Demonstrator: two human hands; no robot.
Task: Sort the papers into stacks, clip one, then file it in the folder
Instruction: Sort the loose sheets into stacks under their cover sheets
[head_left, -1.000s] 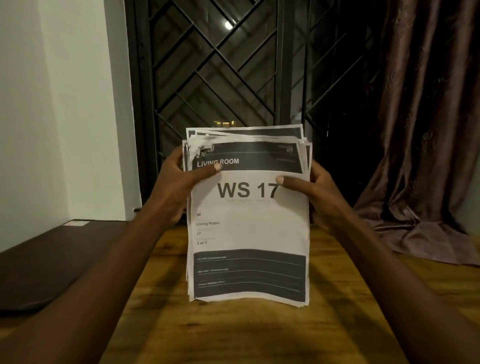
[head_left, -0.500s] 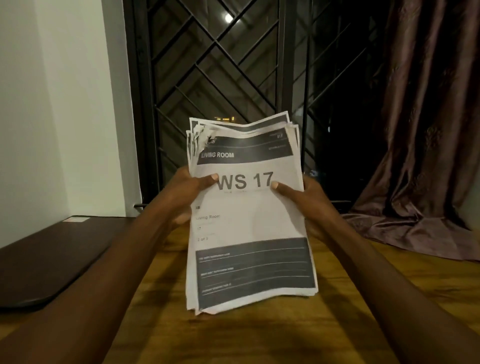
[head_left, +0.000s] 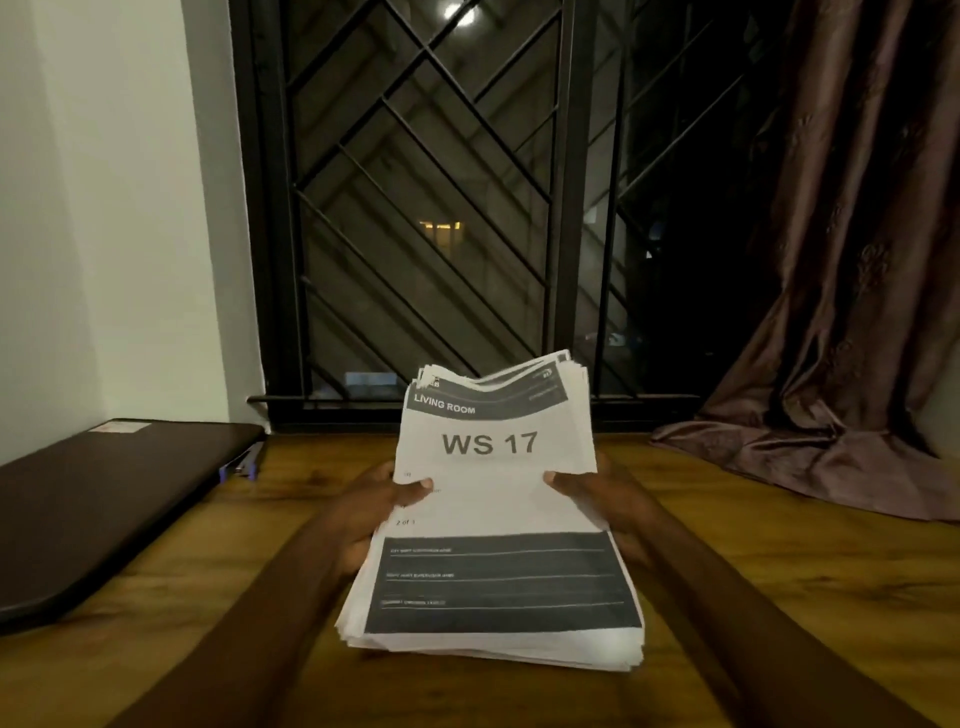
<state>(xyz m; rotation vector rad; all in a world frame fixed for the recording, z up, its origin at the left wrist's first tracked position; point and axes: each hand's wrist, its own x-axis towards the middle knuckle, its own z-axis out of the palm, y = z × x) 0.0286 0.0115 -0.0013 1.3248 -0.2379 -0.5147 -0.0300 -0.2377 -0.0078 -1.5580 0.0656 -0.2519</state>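
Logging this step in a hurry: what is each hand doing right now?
Left hand: holding the paper stack, thumb on top.
Right hand: holding the same paper stack, thumb on top.

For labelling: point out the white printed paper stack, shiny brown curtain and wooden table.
white printed paper stack (head_left: 493, 499): head view, top sheet's middle.
shiny brown curtain (head_left: 857, 260): head view, hanging folds.
wooden table (head_left: 857, 561): head view, bare right side.

Wooden table (head_left: 779, 597). Flat at left, a dark brown folder (head_left: 104, 499) with a blue pen (head_left: 243, 461) just beside. At far right, pooled curtain hem (head_left: 831, 467).
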